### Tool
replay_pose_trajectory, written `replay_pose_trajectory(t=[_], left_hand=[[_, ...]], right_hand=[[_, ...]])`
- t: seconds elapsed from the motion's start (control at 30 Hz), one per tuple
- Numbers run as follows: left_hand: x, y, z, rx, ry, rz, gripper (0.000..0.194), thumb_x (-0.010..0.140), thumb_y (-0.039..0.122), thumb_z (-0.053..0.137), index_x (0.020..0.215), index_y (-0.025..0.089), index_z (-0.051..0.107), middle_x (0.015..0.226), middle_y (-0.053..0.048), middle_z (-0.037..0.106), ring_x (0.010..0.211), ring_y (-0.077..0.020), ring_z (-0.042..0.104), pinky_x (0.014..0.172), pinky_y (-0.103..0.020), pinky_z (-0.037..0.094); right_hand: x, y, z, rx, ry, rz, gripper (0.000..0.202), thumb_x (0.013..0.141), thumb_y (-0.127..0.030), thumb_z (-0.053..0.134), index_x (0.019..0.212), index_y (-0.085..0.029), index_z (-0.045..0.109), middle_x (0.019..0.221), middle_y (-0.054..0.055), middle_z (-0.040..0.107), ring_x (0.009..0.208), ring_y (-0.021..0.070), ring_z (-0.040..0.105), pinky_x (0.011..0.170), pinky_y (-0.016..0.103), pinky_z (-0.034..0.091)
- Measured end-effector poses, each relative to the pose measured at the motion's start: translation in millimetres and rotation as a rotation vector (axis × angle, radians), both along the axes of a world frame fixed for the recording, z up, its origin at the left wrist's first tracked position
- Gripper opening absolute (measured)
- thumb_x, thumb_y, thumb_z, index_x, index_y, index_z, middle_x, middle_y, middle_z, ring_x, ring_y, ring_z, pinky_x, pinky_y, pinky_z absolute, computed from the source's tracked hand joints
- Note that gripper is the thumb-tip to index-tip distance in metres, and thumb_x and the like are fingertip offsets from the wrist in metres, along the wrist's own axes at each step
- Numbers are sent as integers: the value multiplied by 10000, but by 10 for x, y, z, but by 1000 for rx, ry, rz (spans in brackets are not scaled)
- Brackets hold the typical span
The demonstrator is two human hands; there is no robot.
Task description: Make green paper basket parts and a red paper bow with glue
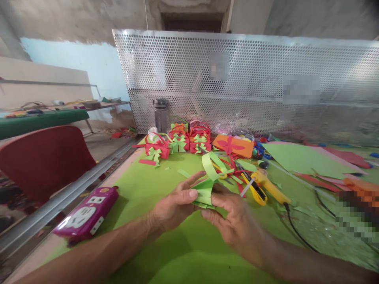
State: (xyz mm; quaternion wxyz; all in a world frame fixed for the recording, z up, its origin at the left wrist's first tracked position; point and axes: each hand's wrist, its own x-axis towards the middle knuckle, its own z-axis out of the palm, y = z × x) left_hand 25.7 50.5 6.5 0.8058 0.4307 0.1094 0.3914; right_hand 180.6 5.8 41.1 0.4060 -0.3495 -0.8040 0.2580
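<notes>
Between my two hands is a small folded green paper basket (205, 193) with a curled paper strip handle (209, 166) rising from it. My left hand (177, 203) grips its left side, thumb pressed on the front. On the right side, my right hand (231, 213) holds it with the fingers partly behind and the thumb below. Past the hands lie a yellow utility knife (253, 185) and a yellow glue gun (271, 187) with its cord. Red and green paper scraps lie around these tools.
Finished-looking red paper baskets with green bows (156, 152) stand at the back, beside an orange box (233, 146) and a grey bottle (160, 114). A purple power strip (87, 215) lies left. Green paper sheets (304, 157) spread right. A perforated metal panel (237, 79) borders the table.
</notes>
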Motion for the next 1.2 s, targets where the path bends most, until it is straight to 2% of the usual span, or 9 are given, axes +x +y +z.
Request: replay_pose_trajectory(t=[0.13, 0.23, 0.33, 0.43, 0.63, 0.83, 1.2], left_hand=[[-9, 9, -22, -8, 9, 7, 569, 701, 278, 670, 1238, 197, 498, 1279, -100, 536, 1092, -272, 528, 844, -352, 392], [-11, -2, -23, -9, 30, 21, 600, 703, 303, 663, 1259, 196, 466, 1345, -106, 469, 1181, -297, 463, 880, -365, 379], [-5, -22, -1, -13, 61, 10, 659, 669, 313, 682, 1275, 195, 452, 1389, -104, 417, 1244, -319, 394, 906, -368, 368], [1, -37, 8, -18, 71, 0, 657, 674, 308, 668, 1285, 202, 450, 1403, -97, 400, 1243, -331, 390, 876, -369, 384], [11, -64, 8, -35, 58, 20, 593, 715, 315, 631, 1275, 205, 470, 1333, -95, 474, 1160, -299, 461, 861, -373, 377], [33, -70, 77, 8, 48, 56, 571, 707, 310, 646, 1247, 188, 506, 1098, -85, 624, 983, -247, 553, 797, -333, 386], [27, -84, 39, -46, 97, 85, 655, 677, 317, 683, 1278, 198, 451, 1362, -104, 451, 1199, -328, 429, 854, -372, 385]], right_hand=[[-9, -9, -32, -81, 1, -45, 276, 809, -127, 546, 1014, -273, 658, 1125, 0, 628, 1018, 191, 558, 911, 317, 414], [-16, -12, -41, -117, 3, -75, 272, 801, -120, 559, 1015, -251, 665, 1091, 22, 641, 1006, 198, 555, 884, 336, 429], [-20, -16, -48, -124, 7, -76, 255, 804, -132, 567, 1006, -250, 670, 1084, 27, 644, 1010, 199, 556, 878, 344, 433], [-22, -17, -55, -109, 20, -77, 267, 810, -142, 567, 1032, -259, 657, 1106, 25, 637, 1026, 200, 553, 889, 348, 426], [-21, 10, -70, -82, 40, -67, 250, 787, -123, 574, 945, -284, 680, 1010, -4, 662, 982, 207, 565, 865, 352, 420], [-39, 22, -74, -45, 78, -75, 304, 757, -92, 577, 939, -314, 675, 1000, -26, 652, 992, 208, 551, 870, 342, 407], [-61, 34, -94, -57, 111, -111, 234, 743, -110, 585, 900, -264, 662, 939, 2, 641, 900, 217, 535, 832, 370, 405]])
